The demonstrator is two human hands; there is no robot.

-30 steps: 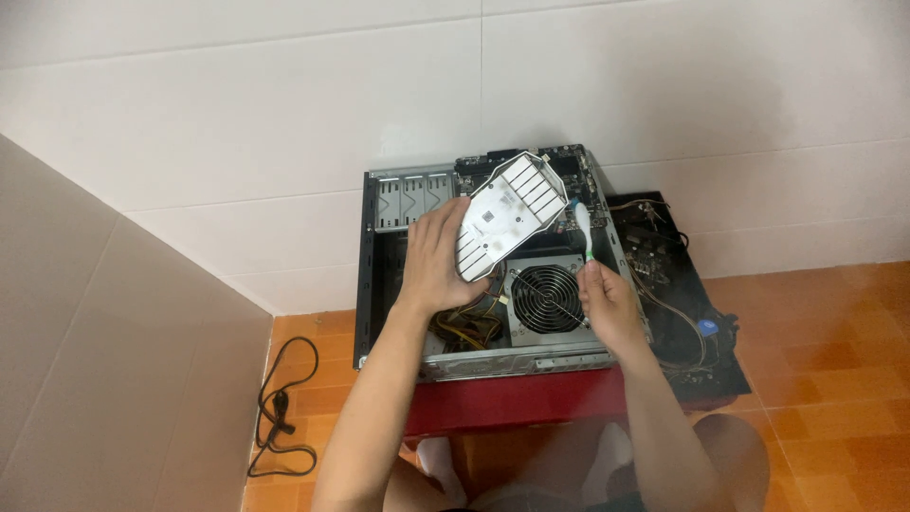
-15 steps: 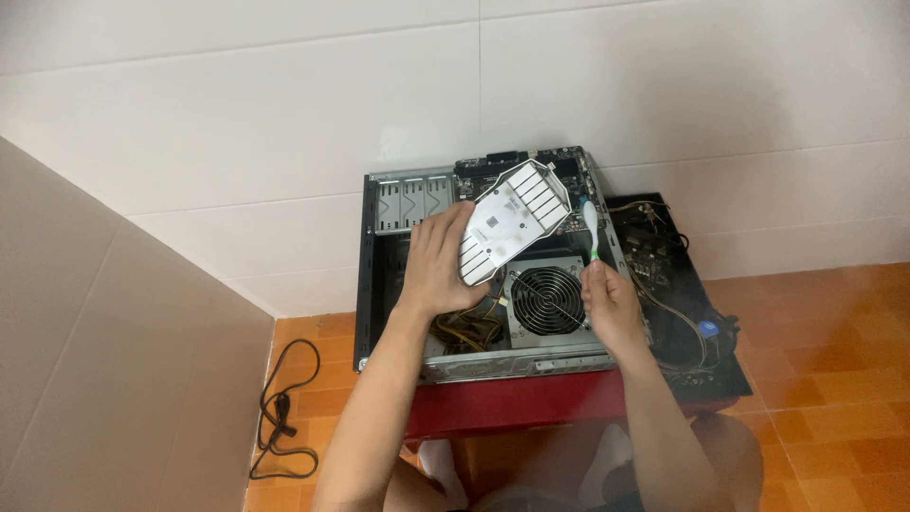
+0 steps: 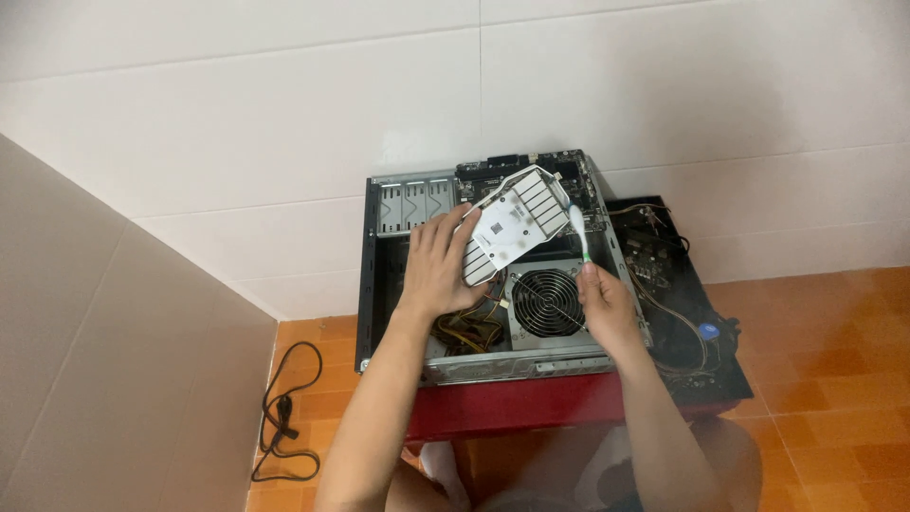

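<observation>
Left hand grips a white ribbed panel, tilted; right hand pinches, seemingly, a toothbrush.

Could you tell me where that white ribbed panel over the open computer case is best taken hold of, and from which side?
Probably by its lower left edge, coming from the left. The white ribbed panel tilts up over the computer case, and the left hand already has its grip there. The right hand works the toothbrush at the upper right edge, so that side should stay free.

Bare forearms, no sleeves, two hands
</observation>
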